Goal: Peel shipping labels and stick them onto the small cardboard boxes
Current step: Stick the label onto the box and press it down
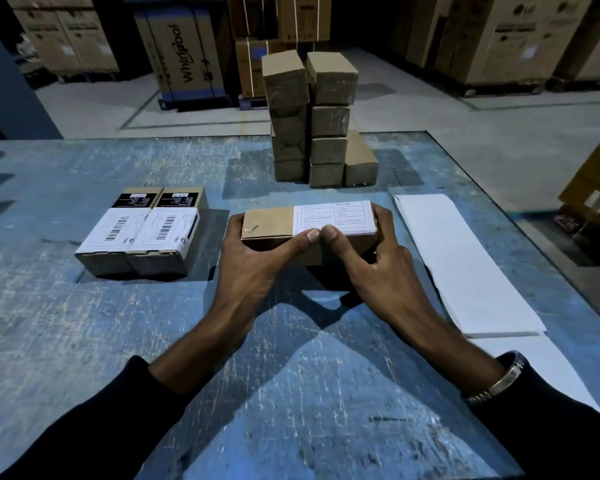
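Note:
A small cardboard box [269,221] lies in the middle of the blue table [84,341]. A white shipping label [333,218] covers the right part of its top. My left hand [253,268] grips the box's left end, thumb pressing the label's near edge. My right hand [378,268] grips the right end, its thumb beside the left thumb on the label. Two labelled boxes [142,233] lie side by side to the left. A stack of several unlabelled boxes [316,123] stands behind. White label sheets [458,265] lie at the right.
Beyond the table's far edge, large appliance cartons [184,53] stand on the warehouse floor. More cartons [596,192] stand off the right edge. A wristwatch [503,379] is on my right wrist.

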Tool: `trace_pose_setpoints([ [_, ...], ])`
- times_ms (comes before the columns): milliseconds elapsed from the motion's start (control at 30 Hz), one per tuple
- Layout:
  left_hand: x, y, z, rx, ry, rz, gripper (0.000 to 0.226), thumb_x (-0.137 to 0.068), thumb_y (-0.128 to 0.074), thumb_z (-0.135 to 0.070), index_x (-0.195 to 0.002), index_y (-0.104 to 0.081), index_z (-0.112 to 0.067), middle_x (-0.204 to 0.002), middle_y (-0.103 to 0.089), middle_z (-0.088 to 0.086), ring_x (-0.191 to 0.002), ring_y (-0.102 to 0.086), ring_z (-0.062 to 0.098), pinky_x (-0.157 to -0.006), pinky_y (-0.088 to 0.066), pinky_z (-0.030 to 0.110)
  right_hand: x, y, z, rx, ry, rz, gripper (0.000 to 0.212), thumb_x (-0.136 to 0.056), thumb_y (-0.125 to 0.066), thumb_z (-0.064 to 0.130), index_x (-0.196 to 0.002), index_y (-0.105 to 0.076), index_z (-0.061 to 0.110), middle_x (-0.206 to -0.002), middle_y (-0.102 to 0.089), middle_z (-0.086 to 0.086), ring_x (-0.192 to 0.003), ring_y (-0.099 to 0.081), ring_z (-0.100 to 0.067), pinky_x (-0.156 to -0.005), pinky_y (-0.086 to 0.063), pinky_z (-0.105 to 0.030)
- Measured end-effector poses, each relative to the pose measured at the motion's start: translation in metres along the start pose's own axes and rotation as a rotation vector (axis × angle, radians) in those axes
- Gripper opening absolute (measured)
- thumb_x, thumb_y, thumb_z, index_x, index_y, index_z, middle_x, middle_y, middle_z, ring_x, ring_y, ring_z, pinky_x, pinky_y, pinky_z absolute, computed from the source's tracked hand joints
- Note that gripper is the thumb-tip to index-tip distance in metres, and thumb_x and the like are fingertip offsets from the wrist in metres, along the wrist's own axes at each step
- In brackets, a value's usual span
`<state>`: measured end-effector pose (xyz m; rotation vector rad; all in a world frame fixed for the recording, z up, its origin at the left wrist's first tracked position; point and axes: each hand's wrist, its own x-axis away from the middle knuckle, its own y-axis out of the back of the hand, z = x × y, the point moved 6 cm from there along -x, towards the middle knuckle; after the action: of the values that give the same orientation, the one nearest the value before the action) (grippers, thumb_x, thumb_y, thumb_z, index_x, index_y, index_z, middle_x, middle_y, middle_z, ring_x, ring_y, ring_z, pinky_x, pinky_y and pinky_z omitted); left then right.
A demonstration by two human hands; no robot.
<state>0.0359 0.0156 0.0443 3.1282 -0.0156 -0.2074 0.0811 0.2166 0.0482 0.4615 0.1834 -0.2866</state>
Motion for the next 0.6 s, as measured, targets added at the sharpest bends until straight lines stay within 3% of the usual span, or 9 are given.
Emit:
trace_pose_setpoints([
  [200, -0.003, 0.001, -0.006, -0.014, -0.052, -0.020, 0.082, -0.065, -0.100, -0.047, -0.133, -0.060, -0.023, -0.120, -0.075, -0.007, -0.112, -0.072, 0.009, -0.098, -0.062, 0.041, -0.002, -0.003, -0.002, 0.013, 0.009, 0.017, 0.062, -0.094, -0.049, 0.079, -0.146, -0.040, 0.046, -0.118, -0.071, 0.022, -0.100, -0.070, 0.006, -0.080, -0.064, -0.026],
  [300, 0.000, 0.000, -0.015, -0.010, -0.097, -0.025, 0.072, -0.069, -0.096, -0.043, -0.128, -0.060, -0.022, -0.114, -0.075, -0.010, -0.106, -0.071, 0.003, -0.092, -0.063, 0.033, -0.002, -0.002, -0.002, -0.014, 0.012, 0.009, 0.057, -0.100, -0.038, 0.072, -0.148, -0.040, 0.043, -0.111, -0.070, 0.026, -0.093, -0.070, 0.009, -0.073, -0.055, -0.011],
  [367, 0.001, 0.000, -0.016, -0.015, -0.106, -0.016, 0.068, -0.073, -0.092, -0.045, -0.129, -0.058, -0.025, -0.116, -0.073, -0.011, -0.108, -0.069, 0.001, -0.094, -0.063, 0.037, -0.002, 0.000, -0.001, -0.020, 0.006, -0.001, 0.057, -0.101, -0.028, 0.070, -0.149, -0.041, 0.041, -0.107, -0.068, 0.027, -0.090, -0.067, 0.012, -0.072, -0.049, -0.005],
  [433, 0.001, 0.001, -0.012, -0.004, -0.090, 0.008, 0.065, -0.077, -0.091, -0.048, -0.130, -0.057, -0.030, -0.118, -0.072, -0.013, -0.111, -0.068, 0.003, -0.098, -0.062, 0.045, -0.003, 0.002, -0.004, -0.058, -0.026, -0.031, 0.065, -0.100, -0.021, 0.071, -0.151, -0.045, 0.038, -0.114, -0.067, 0.023, -0.094, -0.061, 0.021, -0.080, -0.044, 0.000],
  [467, 0.000, 0.001, -0.010, 0.007, -0.076, 0.023, 0.064, -0.078, -0.091, -0.049, -0.130, -0.057, -0.033, -0.118, -0.072, -0.016, -0.113, -0.068, 0.003, -0.099, -0.061, 0.047, -0.004, 0.001, -0.006, -0.087, -0.054, -0.042, 0.073, -0.098, -0.018, 0.076, -0.152, -0.047, 0.037, -0.124, -0.068, 0.017, -0.103, -0.061, 0.020, -0.093, -0.046, -0.006],
  [500, 0.000, 0.000, -0.008, 0.018, -0.063, 0.038, 0.063, -0.079, -0.091, -0.051, -0.130, -0.056, -0.035, -0.118, -0.071, -0.019, -0.113, -0.067, 0.002, -0.100, -0.061, 0.048, -0.005, 0.001, -0.008, -0.120, -0.093, -0.043, 0.081, -0.095, -0.015, 0.084, -0.153, -0.049, 0.039, -0.134, -0.067, 0.010, -0.116, -0.062, 0.009, -0.107, -0.050, -0.023],
  [533, 0.000, 0.000, -0.007, 0.028, -0.055, 0.054, 0.062, -0.080, -0.090, -0.051, -0.129, -0.056, -0.037, -0.117, -0.071, -0.022, -0.113, -0.067, 0.001, -0.101, -0.060, 0.048, -0.005, 0.001, -0.011, -0.150, -0.139, -0.035, 0.089, -0.089, -0.014, 0.094, -0.152, -0.049, 0.043, -0.141, -0.066, 0.006, -0.124, -0.064, -0.008, -0.111, -0.053, -0.043],
  [567, -0.001, -0.002, -0.006, 0.040, -0.047, 0.073, 0.061, -0.080, -0.089, -0.050, -0.129, -0.055, -0.039, -0.116, -0.070, -0.024, -0.114, -0.067, 0.001, -0.100, -0.061, 0.048, -0.006, 0.001, -0.012, -0.176, -0.168, -0.019, 0.090, -0.083, -0.015, 0.100, -0.149, -0.050, 0.050, -0.140, -0.067, 0.006, -0.125, -0.066, -0.019, -0.106, -0.055, -0.054],
  [600, -0.001, -0.003, -0.005, 0.055, -0.036, 0.091, 0.059, -0.079, -0.087, -0.050, -0.128, -0.055, -0.040, -0.116, -0.070, -0.025, -0.115, -0.067, 0.002, -0.099, -0.062, 0.046, -0.006, 0.002, -0.010, -0.186, -0.166, -0.006, 0.083, -0.081, -0.020, 0.102, -0.143, -0.051, 0.055, -0.133, -0.069, 0.010, -0.119, -0.069, -0.020, -0.098, -0.060, -0.057],
])
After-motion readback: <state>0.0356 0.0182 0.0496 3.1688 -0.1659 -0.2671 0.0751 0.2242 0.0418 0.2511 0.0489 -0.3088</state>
